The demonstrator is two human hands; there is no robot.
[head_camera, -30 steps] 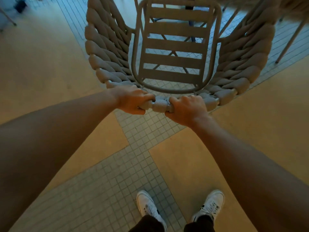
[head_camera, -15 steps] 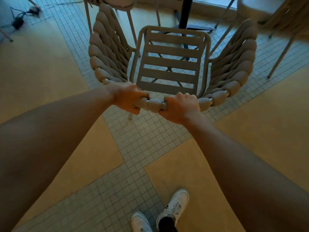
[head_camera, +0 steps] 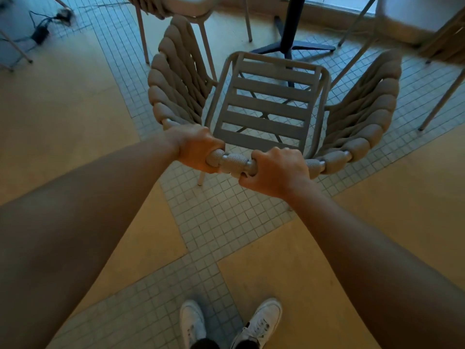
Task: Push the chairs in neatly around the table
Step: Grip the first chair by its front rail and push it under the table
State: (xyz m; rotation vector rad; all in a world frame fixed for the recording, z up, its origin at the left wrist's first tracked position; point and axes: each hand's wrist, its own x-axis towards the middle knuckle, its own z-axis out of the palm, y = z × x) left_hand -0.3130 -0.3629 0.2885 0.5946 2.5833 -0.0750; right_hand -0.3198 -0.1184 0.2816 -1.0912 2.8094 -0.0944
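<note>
- Chair [head_camera: 269, 104], frame centre, slatted seat facing the counter pedestal [head_camera: 293, 28] at upper centre; not yet tucked in.
- Left hand [head_camera: 198, 149] and right hand [head_camera: 276, 172] both clamped on the padded back rail [head_camera: 235, 162], close together, likely for a straight, even push.
- Second chair [head_camera: 181, 6] upper left; tiled floor [head_camera: 226, 217] beneath.

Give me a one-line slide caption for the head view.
Both hands, left and right, grip the chair back, facing the table base.

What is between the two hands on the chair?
In the head view, a short stretch of the chair's padded top rail shows between the left hand and the right hand. Both hands are closed around that rail.
</note>
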